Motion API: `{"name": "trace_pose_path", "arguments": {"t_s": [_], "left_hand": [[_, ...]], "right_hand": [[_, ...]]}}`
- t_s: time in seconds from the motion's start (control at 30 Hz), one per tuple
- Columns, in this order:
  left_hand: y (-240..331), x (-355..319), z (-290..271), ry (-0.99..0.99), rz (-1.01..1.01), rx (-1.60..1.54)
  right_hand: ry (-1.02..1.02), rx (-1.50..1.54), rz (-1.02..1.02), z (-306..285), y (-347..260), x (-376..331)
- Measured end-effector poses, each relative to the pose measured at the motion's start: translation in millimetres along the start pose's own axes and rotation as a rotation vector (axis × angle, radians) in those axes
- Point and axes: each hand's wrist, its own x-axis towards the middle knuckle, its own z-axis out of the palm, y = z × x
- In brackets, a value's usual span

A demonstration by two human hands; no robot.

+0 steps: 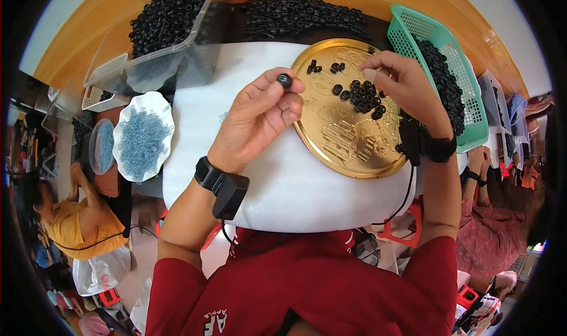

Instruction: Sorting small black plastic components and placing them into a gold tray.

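Observation:
My left hand [255, 114] is raised over the white work surface, left of the gold tray. Thumb and index finger pinch a small black ring-shaped part [284, 81], and the other fingers curl loosely. Over the tray's far right side, my right hand [403, 82] has its thumb and fingertips drawn together; whatever may be between them is too small to make out. On the round gold tray [322, 144] lies a cluster of similar black parts [361, 96], with a few more set apart toward its far edge. Both wrists wear black strapped devices.
A white scalloped dish [168, 136] of small bluish clear pieces [140, 138] stands left. Behind it is a clear plastic tub [198, 32] of black parts. More black parts [304, 17] lie along the back. A green basket [481, 123] stands right. Other people sit on both sides.

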Motion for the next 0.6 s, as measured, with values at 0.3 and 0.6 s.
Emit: {"name": "trace_pose_path", "arguments": {"t_s": [0.3, 0.6], "left_hand": [[9, 1, -4, 0.015, 0.096, 0.040], [-6, -4, 7, -0.024, -0.110, 0.304]], "right_hand": [[-0.048, -0.302, 0.009, 5, 27, 6], [-0.003, -0.413, -0.150, 31, 59, 38]]}}
